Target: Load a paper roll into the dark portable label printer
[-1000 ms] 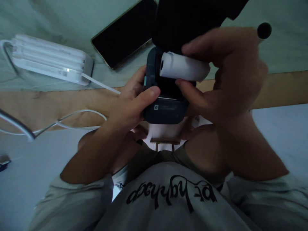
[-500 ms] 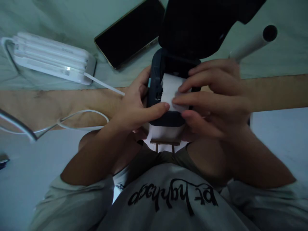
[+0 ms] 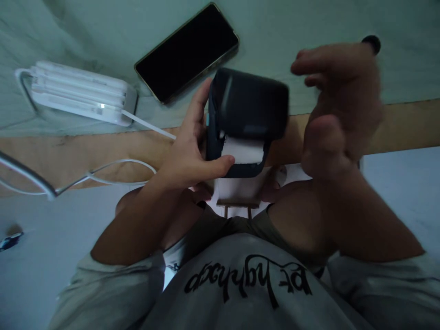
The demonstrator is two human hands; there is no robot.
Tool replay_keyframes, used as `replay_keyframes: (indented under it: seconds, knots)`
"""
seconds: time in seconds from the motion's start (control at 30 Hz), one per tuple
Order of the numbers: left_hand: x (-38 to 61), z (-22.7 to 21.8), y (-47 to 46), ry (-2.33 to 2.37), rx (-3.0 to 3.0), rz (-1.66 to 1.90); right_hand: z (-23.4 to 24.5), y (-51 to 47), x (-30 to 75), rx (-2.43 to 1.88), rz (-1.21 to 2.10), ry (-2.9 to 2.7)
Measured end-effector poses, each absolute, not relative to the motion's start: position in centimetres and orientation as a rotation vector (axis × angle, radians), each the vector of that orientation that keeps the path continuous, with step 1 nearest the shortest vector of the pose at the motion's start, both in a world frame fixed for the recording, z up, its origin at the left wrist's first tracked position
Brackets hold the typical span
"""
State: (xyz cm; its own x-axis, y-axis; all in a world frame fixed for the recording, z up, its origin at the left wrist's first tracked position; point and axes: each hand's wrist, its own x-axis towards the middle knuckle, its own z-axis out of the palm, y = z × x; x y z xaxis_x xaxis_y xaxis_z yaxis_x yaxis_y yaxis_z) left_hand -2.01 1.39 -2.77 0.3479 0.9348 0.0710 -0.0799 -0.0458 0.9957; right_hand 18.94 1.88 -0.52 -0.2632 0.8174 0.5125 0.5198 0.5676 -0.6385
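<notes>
My left hand (image 3: 192,156) grips a small dark label printer (image 3: 240,172) by its left side, thumb lying over the front rim at the paper. The printer's black lid (image 3: 254,103) is swung most of the way down, with a gap at the front. In that gap a strip of white paper (image 3: 245,150) shows; the rest of the paper lies hidden under the lid. My right hand (image 3: 343,110) is raised to the right of the printer, apart from it, with thumb and fingers spread and nothing in them.
A dark-screened phone (image 3: 187,52) lies behind the printer on the green cloth (image 3: 268,27). To the left is a white ribbed box (image 3: 82,94) with white cables (image 3: 123,160). My right hand mostly hides a tube (image 3: 373,43). A wooden edge (image 3: 68,153) runs across.
The printer's lid has swung from standing open to nearly down over the paper. My right hand has left the paper and moved up and right. My left hand keeps its grip.
</notes>
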Motion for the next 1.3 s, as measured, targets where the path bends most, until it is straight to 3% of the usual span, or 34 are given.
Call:
replay_keyframes:
  seconds: [0.1, 0.3, 0.73, 0.93, 1.07, 1.13, 1.2, 1.3]
  knots:
    - [-2.1, -2.7, 1.1, 0.792, 1.374, 0.983, -1.6, 2.0, 18.9, -1.001, 0.501, -1.982]
    - [-1.9, -2.9, 0.5, 0.741, 1.073, 1.044, -2.3, 2.2, 18.7, -1.046, 0.969, -1.927]
    - [-1.5, -2.7, 0.8, 0.843, 0.934, 0.989, -3.1, 2.3, 18.1, -1.125, 0.805, -1.921]
    - [-1.7, -4.1, 1.0, 0.908, 1.506, 1.021, -2.6, 2.1, 18.3, -1.064, 0.915, -1.906]
    - [-2.7, -2.3, 2.5, 1.001, 1.797, 1.158, -2.4, 2.3, 18.6, -1.029, 0.870, -1.834]
    - [-3.6, -1.1, 4.1, 1.277, 2.115, 1.230, -2.4, 2.3, 18.7, -1.028, 0.879, -1.800]
    - [-4.2, -0.4, 6.1, 1.688, 2.263, 0.953, -2.3, 2.2, 18.8, -1.036, 0.900, -1.775]
    - [-4.3, -0.7, 8.6, 1.908, 2.127, 0.585, -2.1, 2.1, 18.8, -1.057, 0.908, -1.774]
